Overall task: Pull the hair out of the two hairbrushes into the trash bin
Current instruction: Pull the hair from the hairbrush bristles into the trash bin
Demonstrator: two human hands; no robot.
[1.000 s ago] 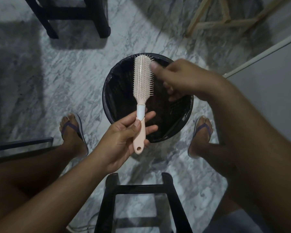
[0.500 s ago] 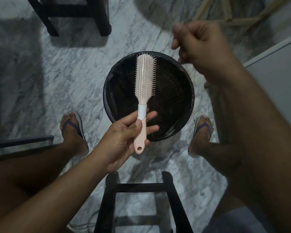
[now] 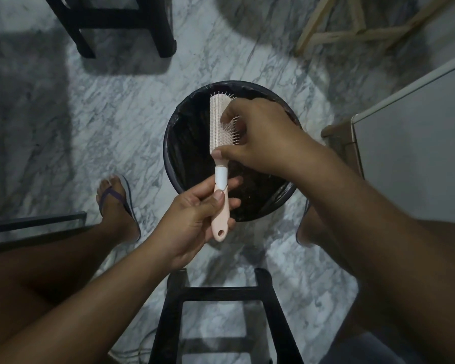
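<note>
A pale pink hairbrush (image 3: 217, 122) with a white band on its handle is held upright over a round black trash bin (image 3: 179, 143) lined with a dark bag. My left hand (image 3: 195, 216) grips the brush's handle. My right hand (image 3: 258, 132) lies over the bristle head, its thumb at the neck and its fingers curled into the bristles near the top, covering part of them. I cannot make out any hair between the fingers. Only this one brush is in view.
A black stool frame (image 3: 221, 306) stands right below my hands and another black stool (image 3: 116, 24) at the back left. A wooden frame (image 3: 352, 30) lies at the back right, a white panel (image 3: 410, 132) at the right. My sandalled feet flank the bin on marble floor.
My right hand pulled up and away to the right from the brush, then came back down onto the bristle head. The left hand and the brush stayed over the bin.
</note>
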